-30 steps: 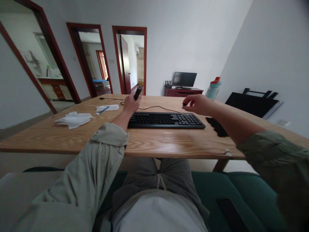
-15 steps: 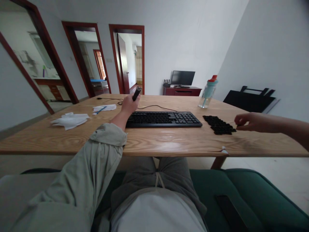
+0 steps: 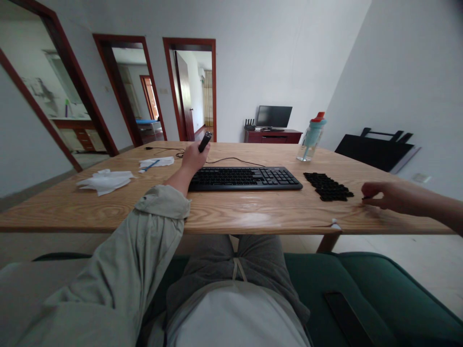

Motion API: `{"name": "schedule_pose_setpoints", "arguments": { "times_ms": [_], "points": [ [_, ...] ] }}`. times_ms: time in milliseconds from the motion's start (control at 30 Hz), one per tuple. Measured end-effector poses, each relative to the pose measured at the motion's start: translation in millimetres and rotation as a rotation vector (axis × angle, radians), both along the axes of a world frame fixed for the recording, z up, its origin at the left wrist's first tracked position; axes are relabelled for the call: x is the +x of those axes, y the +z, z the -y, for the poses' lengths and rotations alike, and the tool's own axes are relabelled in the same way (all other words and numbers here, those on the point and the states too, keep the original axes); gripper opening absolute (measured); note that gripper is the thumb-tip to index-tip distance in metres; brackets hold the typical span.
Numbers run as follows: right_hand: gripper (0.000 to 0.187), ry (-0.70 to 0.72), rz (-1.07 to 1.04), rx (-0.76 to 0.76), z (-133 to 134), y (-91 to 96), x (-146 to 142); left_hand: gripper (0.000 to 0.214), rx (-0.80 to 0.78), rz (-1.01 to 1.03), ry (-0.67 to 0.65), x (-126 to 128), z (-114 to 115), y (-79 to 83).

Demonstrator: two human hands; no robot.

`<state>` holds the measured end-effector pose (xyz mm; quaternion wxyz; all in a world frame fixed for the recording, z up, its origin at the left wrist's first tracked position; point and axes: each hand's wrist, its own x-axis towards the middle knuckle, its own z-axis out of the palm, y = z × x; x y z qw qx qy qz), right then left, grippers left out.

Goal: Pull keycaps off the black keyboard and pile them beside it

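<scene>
My left hand [image 3: 194, 156] is closed round a short black stick-shaped tool [image 3: 205, 142] that looks like a small flashlight, its end pointing up and away. The forearm reaches across the left end of a black keyboard [image 3: 246, 178] lying flat on the wooden table. Off to the right, my right hand [image 3: 383, 196] pinches a small dark piece [image 3: 366, 197], apparently a keycap, between thumb and fingers, low over the tabletop. Just left of that hand lies a patch of black keycaps [image 3: 328, 187] set close together; a small gap separates the two.
Crumpled white tissues [image 3: 106, 181] lie at the left, and a blue slim stick [image 3: 149, 166] rests on another tissue. A clear bottle [image 3: 311, 137] with a red lid stands behind the keycaps. The keyboard's thin cable [image 3: 235, 158] runs behind it. A phone [image 3: 345, 318] lies on the green seat.
My right hand has moved right and toward me, away from the edge of the keycap patch, with a small dark piece in its fingers. My left hand stays in place.
</scene>
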<state>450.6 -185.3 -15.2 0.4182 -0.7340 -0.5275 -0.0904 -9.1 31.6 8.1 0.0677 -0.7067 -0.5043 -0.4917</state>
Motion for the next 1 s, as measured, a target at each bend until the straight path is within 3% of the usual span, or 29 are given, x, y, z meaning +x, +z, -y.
{"name": "schedule_pose_setpoints", "arguments": {
  "times_ms": [167,233,300,367,467,567,767,1000],
  "points": [
    [0.043,-0.009,0.066,-0.093,-8.1,-2.0,13.8,0.036,-0.002,-0.009,0.011,0.1,-1.4,-0.8],
    [0.034,0.028,0.117,-0.326,-14.2,1.7,35.3,0.036,-0.005,-0.003,0.016,0.2,-2.3,-1.4],
    [0.021,0.092,0.176,-0.656,-20.4,6.2,61.1,0.036,-0.006,0.001,0.017,0.2,-3.1,-2.1],
    [0.018,0.161,0.259,-0.803,-25.0,8.7,83.0,0.037,0.000,-0.003,0.007,0.2,-3.5,-2.4],
    [0.023,0.219,0.386,-0.818,-26.6,8.5,97.0,0.038,0.010,-0.002,-0.011,0.1,-3.7,-2.6],
    [0.021,0.204,0.458,-0.830,-24.4,8.3,91.3,0.036,0.008,0.010,-0.011,-0.2,-3.7,-2.8],
    [0.018,0.149,0.494,-0.837,-23.4,13.3,77.0,0.038,0.010,-0.006,-0.033,-1.5,-4.3,-3.0],
    [0.014,0.114,0.505,-0.732,-31.8,2.9,95.2,0.037,0.010,-0.009,-0.034,-0.9,-1.9,-1.4]
  ]
}}
